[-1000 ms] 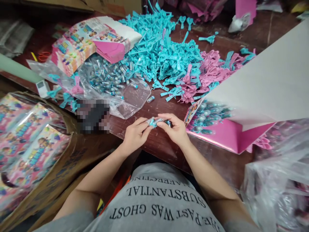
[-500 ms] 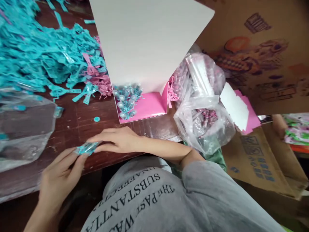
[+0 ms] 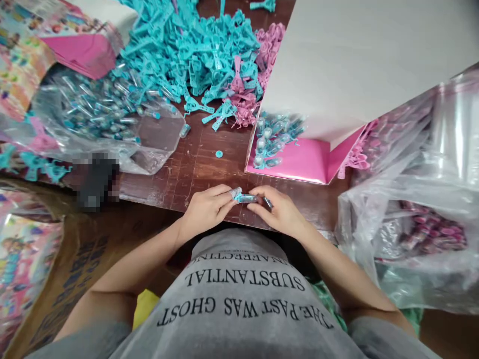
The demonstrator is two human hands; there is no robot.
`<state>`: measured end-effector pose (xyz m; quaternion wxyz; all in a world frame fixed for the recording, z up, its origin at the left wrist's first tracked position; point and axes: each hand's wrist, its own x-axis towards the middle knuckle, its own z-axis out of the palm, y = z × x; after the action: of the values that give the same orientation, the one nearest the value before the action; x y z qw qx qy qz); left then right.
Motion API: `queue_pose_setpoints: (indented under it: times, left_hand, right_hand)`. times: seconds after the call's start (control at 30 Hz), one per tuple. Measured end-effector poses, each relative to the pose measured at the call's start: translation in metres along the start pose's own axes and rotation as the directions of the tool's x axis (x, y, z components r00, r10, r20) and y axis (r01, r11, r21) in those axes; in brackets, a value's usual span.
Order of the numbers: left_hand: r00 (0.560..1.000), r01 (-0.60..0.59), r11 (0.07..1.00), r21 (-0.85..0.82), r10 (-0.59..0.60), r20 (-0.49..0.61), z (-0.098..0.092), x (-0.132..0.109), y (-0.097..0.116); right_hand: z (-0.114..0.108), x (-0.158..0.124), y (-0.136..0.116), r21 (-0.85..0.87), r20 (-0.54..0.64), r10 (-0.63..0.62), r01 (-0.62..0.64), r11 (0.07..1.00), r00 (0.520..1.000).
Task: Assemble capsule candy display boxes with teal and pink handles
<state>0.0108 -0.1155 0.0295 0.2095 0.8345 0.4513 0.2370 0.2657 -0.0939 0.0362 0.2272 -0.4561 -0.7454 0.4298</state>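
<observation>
Both my hands meet close to the table's front edge. My left hand (image 3: 209,205) pinches a small clear tube with a turquoise plastic piece (image 3: 237,196). The fingers of my right hand (image 3: 280,211) close on the other end of it, a clear cylinder pointing right. A second small shiny tube (image 3: 268,202) shows between my right fingers; its exact kind is unclear. Beyond the hands stands a white-walled box with a pink bottom (image 3: 307,157). Inside its left part are several turquoise-and-clear tube pieces (image 3: 275,137). A small turquoise disc (image 3: 219,154) lies on the table.
Turquoise plastic pieces (image 3: 194,50) are heaped at the back, with pink ones (image 3: 245,107) beside them. A clear bag of capped tubes (image 3: 101,109) lies left, near a pink-sided carton (image 3: 84,52). Another plastic bag with pink pieces (image 3: 430,234) sits right. A loose tube (image 3: 184,130) lies mid-table.
The view has swung left, so the box and heaps appear farther right. My hands still hold the turquoise-and-clear tube, now with my right fingers at its right end.
</observation>
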Motion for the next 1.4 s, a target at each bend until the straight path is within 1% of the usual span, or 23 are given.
queue_pose_setpoints:
  times: [0.07,0.13,0.17,0.23,0.33,0.4,0.43,0.53,0.6,0.67,0.77,0.83,0.9,0.97,1.07,1.1,1.13,1.17,1.23,1.3,1.33,1.37,1.4]
  left_hand:
    - [1.0,-0.022,1.0,0.017,0.022,-0.003,0.004,0.004,0.005]
    - [1.0,0.003,1.0,-0.026,-0.003,0.006,0.008,0.009,0.009]
    - [0.999,0.037,0.995,-0.088,-0.035,0.02,0.01,0.012,0.011]
    - [0.991,0.128,0.956,-0.262,-0.111,0.078,0.014,0.018,0.013]
    - [0.947,0.313,0.798,-0.515,-0.22,0.235,0.02,0.025,0.015]
    - [0.907,0.42,0.678,-0.603,-0.279,0.317,0.026,0.028,0.016]
    - [0.891,0.454,0.635,-0.625,-0.301,0.341,0.029,0.029,0.017]
    - [0.869,0.494,0.569,-0.657,-0.336,0.363,0.04,0.032,0.02]
    - [0.867,0.496,0.529,-0.688,-0.342,0.362,0.047,0.035,0.022]
    - [0.863,0.502,0.497,-0.708,-0.348,0.367,0.051,0.038,0.024]
    - [0.853,0.519,0.495,-0.696,-0.353,0.385,0.053,0.044,0.026]
    - [0.862,0.503,0.502,-0.703,-0.341,0.374,0.052,0.047,0.03]
    - [0.88,0.472,0.517,-0.714,-0.324,0.347,0.052,0.048,0.035]
    - [0.897,0.44,0.585,-0.681,-0.317,0.307,0.051,0.046,0.041]
    - [0.925,0.379,0.745,-0.549,-0.296,0.237,0.05,0.045,0.046]
    - [0.931,0.365,0.768,-0.526,-0.288,0.225,0.048,0.045,0.046]
    - [0.932,0.361,0.762,-0.537,-0.286,0.222,0.047,0.047,0.046]
    - [0.929,0.371,0.725,-0.581,-0.29,0.231,0.045,0.051,0.045]
    - [0.892,0.451,0.567,-0.689,-0.314,0.325,0.04,0.06,0.045]
    - [0.804,0.595,0.363,-0.717,-0.279,0.526,0.037,0.071,0.048]
    - [0.747,0.665,0.28,-0.692,-0.225,0.626,0.035,0.076,0.051]
    - [0.693,0.719,0.226,-0.658,-0.156,0.704,0.033,0.08,0.055]
    - [0.657,0.747,0.205,-0.632,-0.088,0.749,0.031,0.082,0.059]
  right_hand:
    - [-0.005,-0.005,0.002,0.002,0.024,0.044,-0.044,0.999,0.999]
    - [-0.009,-0.009,0.005,0.047,0.051,0.094,-0.096,0.994,0.994]
    - [-0.011,-0.012,0.008,0.081,0.056,0.113,-0.117,0.99,0.992]
    - [-0.015,-0.018,0.014,0.132,0.015,0.144,-0.145,0.981,0.989]
    - [-0.022,-0.029,0.027,0.099,-0.119,0.151,-0.139,0.985,0.981]
    - [-0.028,-0.036,0.036,0.033,-0.183,0.083,-0.078,0.996,0.98]
    - [-0.031,-0.038,0.039,0.01,-0.186,0.043,-0.042,0.999,0.982]
    - [-0.038,-0.044,0.044,0.03,-0.096,-0.031,0.034,0.999,0.995]
    - [-0.039,-0.047,0.044,0.098,-0.034,-0.03,0.033,0.995,0.999]
    - [-0.038,-0.047,0.042,0.153,-0.023,-0.012,0.015,0.988,1.0]
    - [-0.037,-0.046,0.038,0.168,-0.043,-0.034,0.041,0.985,0.999]
    - [-0.035,-0.045,0.036,0.158,-0.052,-0.073,0.08,0.984,0.996]
    - [-0.033,-0.045,0.035,0.158,-0.067,-0.074,0.084,0.984,0.995]
    - [-0.031,-0.046,0.035,0.188,-0.076,-0.021,0.035,0.982,0.997]
    - [-0.033,-0.049,0.037,0.258,-0.019,0.107,-0.099,0.961,0.994]
    - [-0.036,-0.051,0.038,0.273,0.003,0.126,-0.122,0.954,0.992]
    - [-0.04,-0.052,0.039,0.281,0.015,0.124,-0.123,0.952,0.992]
    - [-0.046,-0.053,0.039,0.276,0.005,0.103,-0.1,0.956,0.995]
    - [-0.061,-0.053,0.04,0.208,-0.047,0.017,-0.007,0.978,0.999]
    - [-0.076,-0.05,0.037,0.068,-0.059,-0.108,0.112,0.991,0.992]
    - [-0.083,-0.047,0.035,0.0,-0.022,-0.185,0.185,0.983,0.982]
    - [-0.089,-0.045,0.033,-0.042,0.039,-0.261,0.262,0.964,0.965]
    - [-0.096,-0.042,0.03,-0.052,0.103,-0.33,0.336,0.94,0.938]
